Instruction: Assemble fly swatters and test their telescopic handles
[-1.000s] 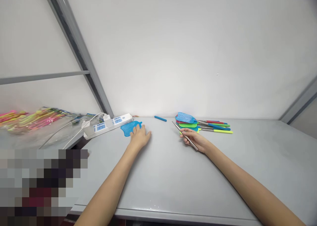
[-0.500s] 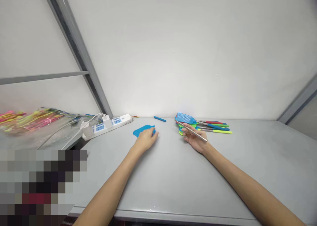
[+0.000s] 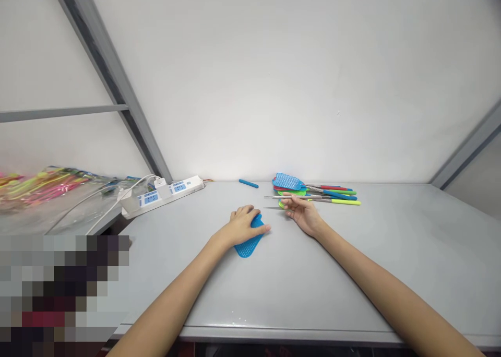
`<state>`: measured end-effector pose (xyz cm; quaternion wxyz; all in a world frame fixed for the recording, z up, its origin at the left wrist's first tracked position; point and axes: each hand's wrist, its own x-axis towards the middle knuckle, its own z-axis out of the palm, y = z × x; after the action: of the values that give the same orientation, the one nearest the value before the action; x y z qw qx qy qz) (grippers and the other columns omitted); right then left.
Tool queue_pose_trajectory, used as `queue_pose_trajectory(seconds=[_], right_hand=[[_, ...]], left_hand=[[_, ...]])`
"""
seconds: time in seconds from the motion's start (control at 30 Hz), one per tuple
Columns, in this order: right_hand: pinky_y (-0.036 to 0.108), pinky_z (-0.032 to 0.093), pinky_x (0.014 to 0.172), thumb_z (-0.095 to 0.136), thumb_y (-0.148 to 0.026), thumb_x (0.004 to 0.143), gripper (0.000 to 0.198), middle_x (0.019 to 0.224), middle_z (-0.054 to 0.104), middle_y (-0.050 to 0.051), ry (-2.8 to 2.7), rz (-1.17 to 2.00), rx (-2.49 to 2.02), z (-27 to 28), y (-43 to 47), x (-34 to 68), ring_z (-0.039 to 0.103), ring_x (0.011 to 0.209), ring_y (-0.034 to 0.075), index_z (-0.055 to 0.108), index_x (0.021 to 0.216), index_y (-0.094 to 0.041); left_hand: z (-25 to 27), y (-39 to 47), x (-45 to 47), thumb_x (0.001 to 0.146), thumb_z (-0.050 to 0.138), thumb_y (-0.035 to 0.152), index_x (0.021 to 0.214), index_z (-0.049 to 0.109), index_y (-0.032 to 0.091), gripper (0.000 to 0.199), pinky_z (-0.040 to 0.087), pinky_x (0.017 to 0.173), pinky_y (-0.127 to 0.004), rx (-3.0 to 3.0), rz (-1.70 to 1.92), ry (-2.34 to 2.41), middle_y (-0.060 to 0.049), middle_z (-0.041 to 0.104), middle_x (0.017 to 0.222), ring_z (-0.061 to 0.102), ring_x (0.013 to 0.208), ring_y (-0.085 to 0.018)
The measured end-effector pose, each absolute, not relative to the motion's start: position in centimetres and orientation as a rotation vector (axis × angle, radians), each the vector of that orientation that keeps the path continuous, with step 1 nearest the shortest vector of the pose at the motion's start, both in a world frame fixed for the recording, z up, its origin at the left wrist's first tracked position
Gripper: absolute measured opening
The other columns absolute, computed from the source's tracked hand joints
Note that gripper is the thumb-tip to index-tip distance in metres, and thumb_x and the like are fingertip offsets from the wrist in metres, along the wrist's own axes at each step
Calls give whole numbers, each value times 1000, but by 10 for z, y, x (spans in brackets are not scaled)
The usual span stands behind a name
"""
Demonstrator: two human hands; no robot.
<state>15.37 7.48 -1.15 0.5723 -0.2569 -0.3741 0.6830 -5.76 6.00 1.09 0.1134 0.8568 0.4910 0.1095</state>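
Over a blue fly swatter head (image 3: 246, 249) bends my left hand (image 3: 243, 225), its fingers and thumb closed at the sides of the head. The perforated wide end points toward me, and part of the head is hidden under the hand. Between thumb and fingers my right hand (image 3: 301, 214) pinches a thin metal rod (image 3: 272, 197), held roughly level with its free end pointing left. Just behind the right hand lies a pile of fly swatters (image 3: 289, 181) with blue, green and red heads and coloured handles. A loose blue handle (image 3: 248, 183) rests near the wall.
A white power strip (image 3: 172, 192) with plugs and cables lies at the table's left edge. Farther left are clear bags of pink and yellow items (image 3: 66, 185). Behind the grey table (image 3: 332, 289) stands a white wall, with grey metal posts at both sides. The lower left is pixelated.
My left hand has brought the blue swatter head right and nearer to me, turning its wide end toward me. The rod in my right hand has swung from slanting to nearly level.
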Motion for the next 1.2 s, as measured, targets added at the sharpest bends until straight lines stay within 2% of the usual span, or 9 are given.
queue_pose_trajectory(seconds=[0.13,0.27,0.53,0.73,0.97,1.2], right_hand=[[22,40,51,51,-32,72,21,66,62,3,-826,1561,-662,-13,77,152,52,57,10,61,82,-16],[21,39,49,49,-42,72,32,53,59,3,-860,1519,-776,-14,78,148,49,47,9,62,74,-13],[20,39,49,48,-45,71,34,56,58,3,-927,1510,-761,-13,77,146,49,50,9,62,76,-14],[21,39,49,49,-45,71,34,56,58,3,-963,1505,-756,-15,78,147,49,50,9,62,77,-14],[21,39,49,49,-46,70,35,56,58,3,-965,1497,-765,-15,78,146,49,50,9,62,76,-13],[21,37,46,49,-48,69,37,48,54,2,-951,1482,-780,-12,76,145,47,45,9,61,67,-13]], left_hand=[[6,57,-53,67,32,62,118,35,24,64,21,90,-43,2570,279,1418,-11,31,127,24,116,-27],[2,57,-51,70,32,57,112,40,19,57,25,86,-44,2534,318,1591,-13,35,123,29,112,-28],[7,51,-46,72,37,40,90,45,20,29,33,76,-36,2494,374,1672,-8,45,105,41,98,-23],[6,51,-43,71,37,28,76,43,20,11,33,71,-30,2497,500,1670,-4,49,87,45,86,-18],[7,48,-41,69,39,23,70,43,20,5,33,71,-29,2482,514,1640,-3,48,84,45,84,-17],[11,47,-35,68,43,21,71,46,20,5,36,75,-29,2426,804,1479,-3,51,87,48,85,-17]])
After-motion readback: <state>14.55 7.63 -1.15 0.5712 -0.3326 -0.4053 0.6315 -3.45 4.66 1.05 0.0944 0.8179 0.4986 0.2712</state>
